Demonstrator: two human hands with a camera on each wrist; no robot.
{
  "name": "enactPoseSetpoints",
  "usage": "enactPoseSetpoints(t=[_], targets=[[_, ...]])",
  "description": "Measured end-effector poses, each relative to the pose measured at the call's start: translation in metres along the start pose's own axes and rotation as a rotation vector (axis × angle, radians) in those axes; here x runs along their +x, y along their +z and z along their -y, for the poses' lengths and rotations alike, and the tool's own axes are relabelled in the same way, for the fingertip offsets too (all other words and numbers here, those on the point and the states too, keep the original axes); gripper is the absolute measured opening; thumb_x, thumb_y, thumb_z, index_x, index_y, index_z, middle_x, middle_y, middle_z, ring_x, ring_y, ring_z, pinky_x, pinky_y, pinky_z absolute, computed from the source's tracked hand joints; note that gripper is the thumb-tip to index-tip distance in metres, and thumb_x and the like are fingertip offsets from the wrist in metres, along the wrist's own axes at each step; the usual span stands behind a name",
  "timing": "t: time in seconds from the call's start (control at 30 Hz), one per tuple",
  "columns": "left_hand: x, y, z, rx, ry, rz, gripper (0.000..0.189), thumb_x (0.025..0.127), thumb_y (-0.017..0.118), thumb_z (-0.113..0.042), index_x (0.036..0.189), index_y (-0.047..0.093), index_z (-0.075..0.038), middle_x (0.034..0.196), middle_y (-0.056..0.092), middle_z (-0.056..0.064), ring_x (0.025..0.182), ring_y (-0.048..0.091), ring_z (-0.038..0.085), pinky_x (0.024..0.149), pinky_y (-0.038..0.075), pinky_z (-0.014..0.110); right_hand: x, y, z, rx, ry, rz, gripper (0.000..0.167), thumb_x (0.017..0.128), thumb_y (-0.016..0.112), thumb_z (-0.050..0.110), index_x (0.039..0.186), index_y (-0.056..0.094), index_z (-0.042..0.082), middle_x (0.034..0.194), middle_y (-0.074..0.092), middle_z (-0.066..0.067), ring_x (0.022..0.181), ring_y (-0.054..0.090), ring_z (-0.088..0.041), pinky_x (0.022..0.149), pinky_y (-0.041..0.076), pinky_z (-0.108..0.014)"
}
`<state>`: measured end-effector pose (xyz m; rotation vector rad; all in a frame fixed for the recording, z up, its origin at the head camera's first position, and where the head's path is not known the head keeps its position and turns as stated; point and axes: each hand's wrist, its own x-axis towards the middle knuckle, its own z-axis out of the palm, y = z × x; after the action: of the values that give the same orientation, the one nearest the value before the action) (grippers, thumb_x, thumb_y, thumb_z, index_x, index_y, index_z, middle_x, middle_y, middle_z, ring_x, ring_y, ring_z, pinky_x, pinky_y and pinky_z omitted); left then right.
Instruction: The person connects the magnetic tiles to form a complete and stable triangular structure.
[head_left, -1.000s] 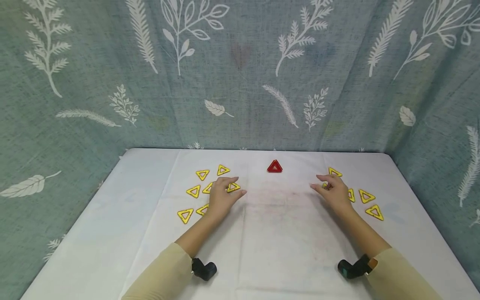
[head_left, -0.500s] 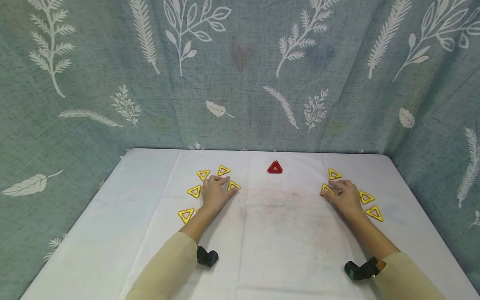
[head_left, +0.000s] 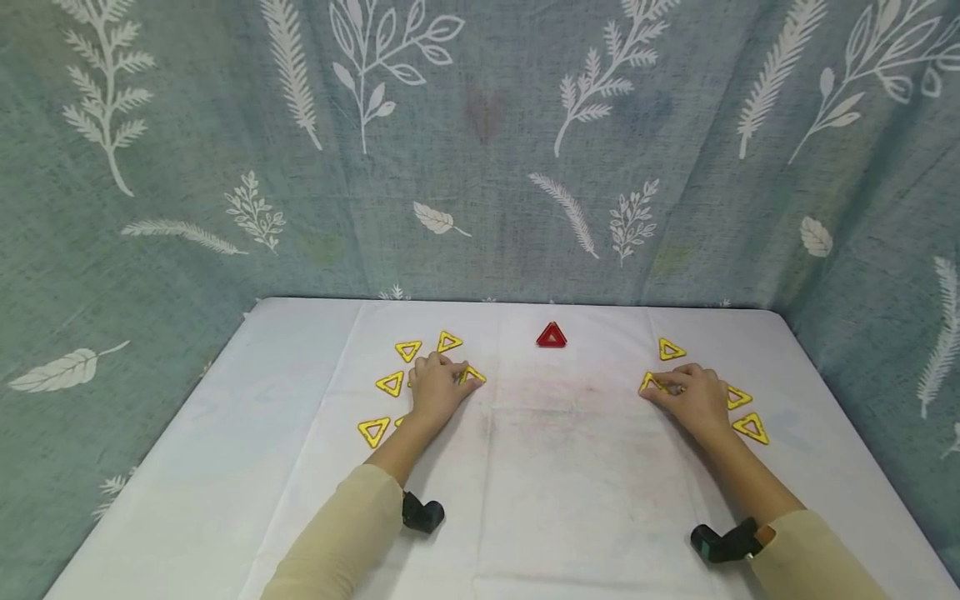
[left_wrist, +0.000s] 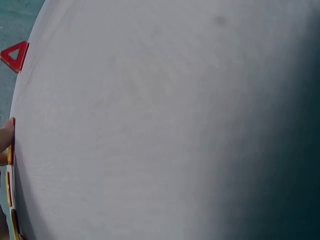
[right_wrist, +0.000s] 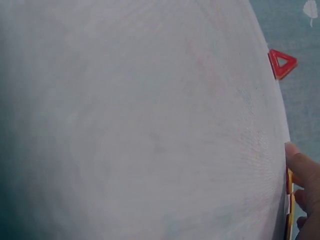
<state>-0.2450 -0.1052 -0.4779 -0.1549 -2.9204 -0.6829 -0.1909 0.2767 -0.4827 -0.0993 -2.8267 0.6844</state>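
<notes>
My left hand (head_left: pixel 435 393) pinches a yellow hollow triangle tile (head_left: pixel 478 376) between thumb and fingers, low over the white table. Mirroring it, my right hand (head_left: pixel 697 402) has thumb and fingers closed on another yellow triangle tile (head_left: pixel 644 383). A red triangle piece (head_left: pixel 551 343) stands upright at the back, between the two hands and apart from both. In the left wrist view, fingertips (left_wrist: pixel 6 136) grip a tile at the left edge. The right wrist view has the thumb and fingers (right_wrist: pixel 306 170) by yellow edges at the far right.
Several yellow triangles lie left of and partly under my left hand, among them one tile (head_left: pixel 362 427) nearest me. On the right, a tile (head_left: pixel 662 354) lies behind my right hand and another (head_left: pixel 761 435) beside its wrist. A leaf-patterned curtain (head_left: pixel 480 167) hangs behind the table.
Both hands came down from spread fingers above the tiles. My left hand shifted left, my right hand slightly right, and each took hold of a yellow triangle tile. The red piece stayed put.
</notes>
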Motion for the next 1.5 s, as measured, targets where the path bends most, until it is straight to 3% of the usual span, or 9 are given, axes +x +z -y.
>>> enactPoseSetpoints(t=[0.27,0.47,0.73,1.0,1.1,1.23,1.5], targets=[[-0.006,0.003,-0.009,-0.018,0.024,0.005,0.047,0.076,0.075,-0.043,0.113,0.07,-0.014,0.099,0.05,0.008,0.088,0.038,0.023,0.081,0.032,0.041,0.0,-0.002,0.004,0.021,-0.014,0.035,0.047,0.076,0.076,0.039,0.107,0.071,0.004,0.105,0.059,-0.019,0.093,0.049,-0.034,0.081,0.031,-0.049],[-0.012,0.005,-0.014,-0.038,0.017,0.051,0.048,0.078,0.073,-0.045,0.116,0.069,-0.017,0.105,0.054,0.007,0.094,0.041,0.025,0.083,0.03,0.042,-0.006,0.001,0.007,0.074,-0.056,0.027,0.044,0.076,0.078,0.035,0.103,0.072,0.002,0.097,0.062,-0.017,0.088,0.051,-0.033,0.079,0.031,-0.047],[-0.024,0.007,-0.023,-0.057,0.042,0.064,0.047,0.079,0.072,-0.043,0.117,0.067,-0.017,0.104,0.057,0.007,0.095,0.043,0.025,0.084,0.027,0.044,-0.016,0.003,0.011,0.169,-0.063,0.046,0.042,0.074,0.079,0.032,0.102,0.072,0.002,0.096,0.063,-0.014,0.091,0.053,-0.033,0.085,0.032,-0.049],[-0.033,0.011,-0.03,-0.099,0.065,0.106,0.047,0.079,0.072,-0.044,0.118,0.067,-0.017,0.104,0.057,0.006,0.092,0.042,0.023,0.081,0.027,0.043,-0.023,0.013,0.018,0.264,-0.075,0.032,0.037,0.069,0.083,0.027,0.096,0.075,0.004,0.089,0.065,-0.008,0.085,0.058,-0.024,0.071,0.043,-0.031],[-0.035,0.013,-0.033,-0.14,0.056,0.126,0.047,0.08,0.072,-0.043,0.119,0.066,-0.017,0.104,0.057,0.006,0.093,0.042,0.022,0.085,0.025,0.044,-0.027,0.016,0.023,0.278,-0.087,0.021,0.036,0.067,0.084,0.026,0.095,0.075,0.005,0.087,0.065,-0.007,0.084,0.059,-0.022,0.07,0.045,-0.029],[-0.041,0.016,-0.038,-0.2,0.04,0.14,0.046,0.08,0.073,-0.041,0.119,0.066,-0.017,0.105,0.057,0.005,0.095,0.042,0.022,0.092,0.02,0.048,-0.032,0.019,0.032,0.275,-0.109,0.021,0.036,0.066,0.085,0.025,0.095,0.076,0.006,0.087,0.067,-0.007,0.085,0.061,-0.025,0.074,0.042,-0.036],[-0.053,0.022,-0.044,-0.256,0.083,0.139,0.046,0.077,0.074,-0.041,0.116,0.068,-0.017,0.1,0.058,0.002,0.094,0.042,0.02,0.096,0.018,0.049,-0.041,0.024,0.045,0.272,-0.075,0.072,0.037,0.066,0.085,0.029,0.096,0.076,0.01,0.09,0.067,-0.006,0.087,0.057,-0.025,0.075,0.029,-0.039]])
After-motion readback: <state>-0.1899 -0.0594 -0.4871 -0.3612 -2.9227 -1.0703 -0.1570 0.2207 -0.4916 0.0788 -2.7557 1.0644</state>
